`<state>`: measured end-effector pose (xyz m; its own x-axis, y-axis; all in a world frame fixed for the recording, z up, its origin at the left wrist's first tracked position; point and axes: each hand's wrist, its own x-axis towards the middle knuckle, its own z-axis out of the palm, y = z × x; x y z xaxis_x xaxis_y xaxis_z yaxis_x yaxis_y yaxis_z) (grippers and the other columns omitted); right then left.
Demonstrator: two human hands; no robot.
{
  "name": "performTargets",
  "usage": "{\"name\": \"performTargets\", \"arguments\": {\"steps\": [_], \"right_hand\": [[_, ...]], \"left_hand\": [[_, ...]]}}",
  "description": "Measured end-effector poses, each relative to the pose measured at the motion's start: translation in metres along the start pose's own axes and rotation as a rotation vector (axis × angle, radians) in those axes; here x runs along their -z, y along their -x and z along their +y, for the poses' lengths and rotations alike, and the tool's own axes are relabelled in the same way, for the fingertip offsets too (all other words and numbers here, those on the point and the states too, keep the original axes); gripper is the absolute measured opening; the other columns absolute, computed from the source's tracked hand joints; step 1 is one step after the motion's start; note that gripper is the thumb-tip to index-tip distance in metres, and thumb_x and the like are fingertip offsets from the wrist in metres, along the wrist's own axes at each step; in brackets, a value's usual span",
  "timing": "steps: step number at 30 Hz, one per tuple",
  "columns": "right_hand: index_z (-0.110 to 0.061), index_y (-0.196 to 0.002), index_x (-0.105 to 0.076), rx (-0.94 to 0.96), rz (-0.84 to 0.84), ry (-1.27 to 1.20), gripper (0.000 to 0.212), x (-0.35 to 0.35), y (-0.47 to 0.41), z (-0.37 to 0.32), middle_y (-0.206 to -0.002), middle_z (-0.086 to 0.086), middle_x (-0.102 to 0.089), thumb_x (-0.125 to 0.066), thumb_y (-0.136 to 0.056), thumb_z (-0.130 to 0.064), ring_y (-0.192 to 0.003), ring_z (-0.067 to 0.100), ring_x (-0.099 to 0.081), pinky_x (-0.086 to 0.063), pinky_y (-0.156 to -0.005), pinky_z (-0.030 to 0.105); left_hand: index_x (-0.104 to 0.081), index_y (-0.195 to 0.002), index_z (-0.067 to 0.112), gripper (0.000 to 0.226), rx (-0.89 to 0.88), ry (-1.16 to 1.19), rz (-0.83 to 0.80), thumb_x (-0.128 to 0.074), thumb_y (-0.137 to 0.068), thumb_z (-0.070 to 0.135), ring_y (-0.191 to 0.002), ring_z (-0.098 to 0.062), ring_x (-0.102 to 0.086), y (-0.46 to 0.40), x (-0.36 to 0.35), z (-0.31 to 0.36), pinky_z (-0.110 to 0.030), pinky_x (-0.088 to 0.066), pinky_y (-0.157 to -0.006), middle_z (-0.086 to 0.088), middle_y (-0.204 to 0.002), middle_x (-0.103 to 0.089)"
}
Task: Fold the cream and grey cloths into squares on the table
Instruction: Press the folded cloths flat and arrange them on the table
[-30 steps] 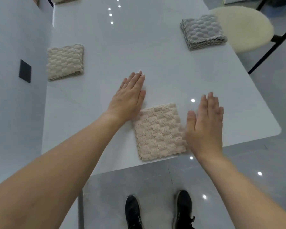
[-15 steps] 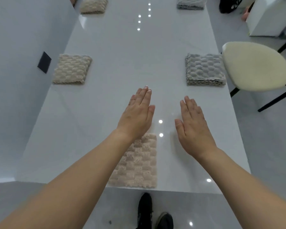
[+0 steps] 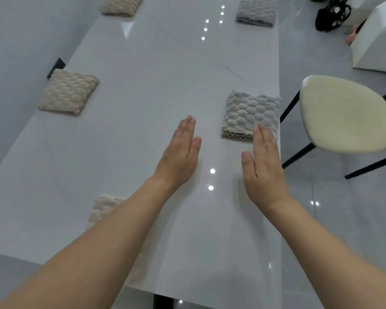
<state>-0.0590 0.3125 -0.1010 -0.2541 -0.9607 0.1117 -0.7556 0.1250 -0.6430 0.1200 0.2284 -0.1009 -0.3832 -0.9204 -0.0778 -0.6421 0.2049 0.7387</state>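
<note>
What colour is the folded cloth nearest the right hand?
Grey, with a raised scale-like texture; the folded cloth shows in the head view.

No legible text (anywhere).

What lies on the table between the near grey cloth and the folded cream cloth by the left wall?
Nothing: in the head view the white table is bare between the near grey cloth and the cream cloth.

Grey tiled floor [image 3: 334, 219], pale wall [image 3: 20, 41], black wall plate [image 3: 55, 67], cream stool [image 3: 345, 114], white cabinet [image 3: 379, 41], ceiling-light reflections.
</note>
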Motion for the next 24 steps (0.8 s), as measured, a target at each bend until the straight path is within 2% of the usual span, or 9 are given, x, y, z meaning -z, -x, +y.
{"name": "performTargets", "arguments": {"steps": [4, 8, 12, 16, 20, 24], "right_hand": [[-0.011, -0.154, -0.015, -0.026, 0.03, -0.124, 0.058, 0.007, -0.02, 0.023, -0.162, -0.002, -0.006, -0.029, -0.1, -0.027, -0.148, 0.006, 0.001, -0.003, -0.121, 0.03], [-0.014, -0.154, -0.016, -0.111, 0.07, -0.212, 0.058, 0.016, -0.041, 0.046, -0.161, -0.006, -0.008, -0.028, -0.1, -0.032, -0.147, 0.003, -0.001, -0.002, -0.119, 0.022], [-0.014, -0.154, -0.013, -0.151, 0.091, -0.342, 0.058, 0.02, -0.072, 0.067, -0.161, -0.007, -0.007, -0.027, -0.101, -0.032, -0.146, 0.0, -0.001, -0.001, -0.118, 0.017], [-0.014, -0.154, -0.012, -0.146, 0.086, -0.4, 0.058, 0.02, -0.11, 0.09, -0.162, -0.005, -0.008, -0.027, -0.101, -0.033, -0.147, 0.001, -0.003, -0.004, -0.121, 0.027], [-0.014, -0.153, -0.017, -0.084, 0.028, -0.41, 0.057, 0.015, -0.131, 0.102, -0.161, -0.006, -0.01, -0.026, -0.1, -0.033, -0.146, -0.001, -0.004, -0.004, -0.118, 0.017], [-0.013, -0.152, -0.02, -0.031, -0.004, -0.374, 0.054, 0.008, -0.144, 0.11, -0.16, -0.005, -0.011, -0.026, -0.101, -0.03, -0.148, 0.007, -0.005, -0.003, -0.118, 0.017]], "left_hand": [[-0.016, -0.156, 0.016, 0.051, 0.047, 0.08, 0.027, -0.028, -0.107, 0.025, -0.148, 0.0, -0.004, -0.013, -0.018, 0.008, -0.006, 0.0, -0.111, 0.007, -0.164, -0.01], [-0.018, -0.156, 0.016, 0.051, 0.031, 0.173, 0.023, -0.03, -0.107, 0.024, -0.145, 0.005, -0.007, -0.04, -0.029, 0.019, -0.001, -0.002, -0.108, 0.007, -0.163, -0.013], [-0.019, -0.156, 0.019, 0.051, 0.062, 0.323, 0.034, -0.03, -0.107, 0.027, -0.146, 0.005, -0.01, -0.077, -0.043, 0.035, -0.008, -0.005, -0.115, 0.01, -0.163, -0.015], [-0.024, -0.155, 0.022, 0.05, 0.095, 0.465, 0.051, -0.033, -0.107, 0.03, -0.146, 0.004, -0.015, -0.11, -0.06, 0.049, -0.022, -0.011, -0.121, 0.011, -0.161, -0.021], [-0.028, -0.154, 0.026, 0.049, 0.134, 0.558, 0.11, -0.034, -0.106, 0.035, -0.139, 0.011, -0.023, -0.13, -0.068, 0.056, -0.014, -0.016, -0.115, 0.013, -0.159, -0.026], [-0.032, -0.152, 0.024, 0.047, 0.143, 0.511, 0.121, -0.035, -0.106, 0.035, -0.141, 0.008, -0.024, -0.139, -0.078, 0.058, -0.015, -0.017, -0.117, 0.014, -0.157, -0.031]]}}
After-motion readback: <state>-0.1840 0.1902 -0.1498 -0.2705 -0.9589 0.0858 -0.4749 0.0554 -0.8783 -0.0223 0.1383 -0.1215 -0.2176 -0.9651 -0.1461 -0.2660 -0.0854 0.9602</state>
